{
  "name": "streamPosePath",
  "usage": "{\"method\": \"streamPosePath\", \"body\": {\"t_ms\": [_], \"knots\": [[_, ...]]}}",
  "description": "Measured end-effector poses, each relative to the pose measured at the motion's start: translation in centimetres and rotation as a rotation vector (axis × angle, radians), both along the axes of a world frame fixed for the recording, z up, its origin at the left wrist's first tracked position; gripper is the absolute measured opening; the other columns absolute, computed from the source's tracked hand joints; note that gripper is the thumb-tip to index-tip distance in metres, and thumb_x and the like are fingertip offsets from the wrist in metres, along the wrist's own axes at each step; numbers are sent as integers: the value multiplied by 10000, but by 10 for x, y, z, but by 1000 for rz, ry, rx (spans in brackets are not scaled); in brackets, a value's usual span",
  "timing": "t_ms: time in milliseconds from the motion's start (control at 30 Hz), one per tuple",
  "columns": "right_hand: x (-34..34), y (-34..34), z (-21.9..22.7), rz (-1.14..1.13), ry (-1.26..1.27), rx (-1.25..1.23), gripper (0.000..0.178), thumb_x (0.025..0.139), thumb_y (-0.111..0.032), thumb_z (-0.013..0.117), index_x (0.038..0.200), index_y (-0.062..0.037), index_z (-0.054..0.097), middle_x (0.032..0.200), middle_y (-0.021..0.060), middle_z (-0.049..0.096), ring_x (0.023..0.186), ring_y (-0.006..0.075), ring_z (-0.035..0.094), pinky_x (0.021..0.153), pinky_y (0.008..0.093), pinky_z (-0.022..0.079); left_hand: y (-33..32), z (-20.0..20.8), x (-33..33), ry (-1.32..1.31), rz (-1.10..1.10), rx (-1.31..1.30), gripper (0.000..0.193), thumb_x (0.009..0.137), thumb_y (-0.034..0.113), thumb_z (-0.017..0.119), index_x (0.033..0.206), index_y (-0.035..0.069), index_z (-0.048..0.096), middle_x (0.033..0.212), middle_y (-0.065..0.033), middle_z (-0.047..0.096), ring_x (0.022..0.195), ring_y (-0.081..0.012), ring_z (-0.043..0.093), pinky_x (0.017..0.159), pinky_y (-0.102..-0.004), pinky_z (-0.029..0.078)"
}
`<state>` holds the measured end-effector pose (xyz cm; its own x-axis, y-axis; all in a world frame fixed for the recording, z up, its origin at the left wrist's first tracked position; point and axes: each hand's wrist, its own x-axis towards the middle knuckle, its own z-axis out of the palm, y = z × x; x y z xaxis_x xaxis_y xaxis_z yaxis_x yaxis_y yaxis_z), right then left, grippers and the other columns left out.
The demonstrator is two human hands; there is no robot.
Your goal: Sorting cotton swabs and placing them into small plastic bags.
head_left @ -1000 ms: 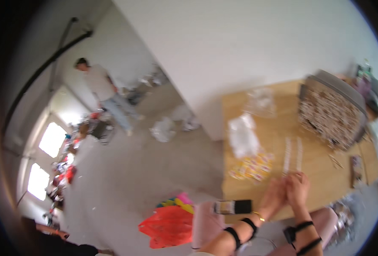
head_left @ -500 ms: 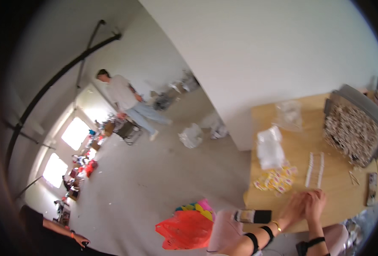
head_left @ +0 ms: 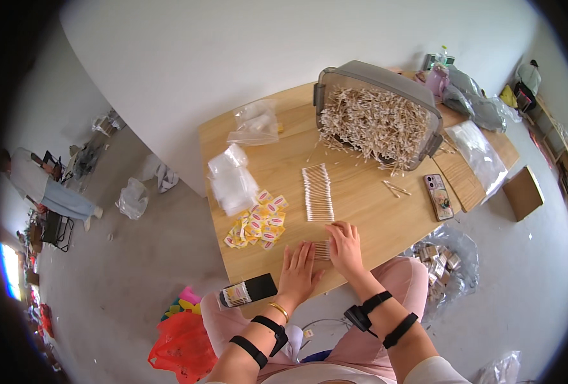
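A short row of cotton swabs (head_left: 322, 250) lies side by side on the table near its front edge, between my two hands. My left hand (head_left: 300, 272) rests at the left ends of these swabs, fingers stretched out and flat. At their right ends is my right hand (head_left: 346, 249), its fingers slightly bent and touching the row. Just beyond, a longer neat row of cotton swabs (head_left: 318, 193) is laid out. A pile of small yellow-and-white labels (head_left: 258, 221) is left of it. Near my left wrist lies a black holder (head_left: 258, 288) with a packet of swabs at one end.
A grey plastic bin (head_left: 425, 105) tipped on its side spills loose swabs onto the wooden table (head_left: 284, 166). Clear plastic bags (head_left: 233, 182) lie at the left, a phone (head_left: 438, 197) at the right. On the floor are a red bag (head_left: 181, 349) and a bag of small boxes (head_left: 447, 265).
The view has swung right and down toward the table. My hands were close together; now they are apart, with the short swab row visible between them.
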<state>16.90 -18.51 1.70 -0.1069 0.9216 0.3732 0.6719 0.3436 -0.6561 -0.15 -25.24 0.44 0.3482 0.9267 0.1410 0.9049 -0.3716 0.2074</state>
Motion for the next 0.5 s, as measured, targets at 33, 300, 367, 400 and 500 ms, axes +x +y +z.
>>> {"method": "streamPosePath", "body": {"t_ms": [33, 300, 367, 400, 500], "knots": [[0, 5, 1, 10, -35, 15, 358, 867, -25, 605, 1214, -88, 660, 1237, 123, 590, 1134, 357, 530, 976, 467, 437, -1, 0, 1, -41, -1, -14, 747, 983, 417, 560, 1539, -19, 317, 1596, -186, 315, 1510, -341, 266, 1235, -595, 152], [-9, 30, 1, 11, -153, 22, 212, 886, -81, 625, 1064, -140, 724, 1201, 65, 584, 1147, 311, 525, 948, 433, 432, -4, 5, 0, -59, -13, -12, 735, 998, 434, 520, 1541, -19, 322, 1617, -185, 303, 1511, -338, 279, 1238, -588, 165], [-9, 30, 0, 14, -156, 12, 204, 887, -69, 616, 1042, -135, 729, 1191, 68, 585, 1141, 315, 526, 946, 440, 435, -2, 5, 0, -65, -11, -17, 731, 999, 434, 517, 1540, -19, 326, 1617, -186, 305, 1515, -339, 274, 1238, -585, 167], [-11, 29, 1, 18, -152, 7, 199, 887, -56, 606, 1021, -130, 733, 1182, 70, 586, 1135, 319, 528, 945, 446, 438, -1, 5, -1, -67, -14, -6, 734, 997, 433, 522, 1535, -27, 327, 1611, -206, 307, 1512, -356, 274, 1235, -590, 166], [-14, 23, 2, 68, -179, -12, 183, 868, -61, 618, 995, -128, 732, 1153, 55, 589, 1129, 302, 526, 950, 431, 436, 0, 5, -3, -65, -17, 1, 738, 996, 429, 524, 1534, -34, 321, 1610, -226, 302, 1513, -376, 269, 1232, -594, 164]]}}
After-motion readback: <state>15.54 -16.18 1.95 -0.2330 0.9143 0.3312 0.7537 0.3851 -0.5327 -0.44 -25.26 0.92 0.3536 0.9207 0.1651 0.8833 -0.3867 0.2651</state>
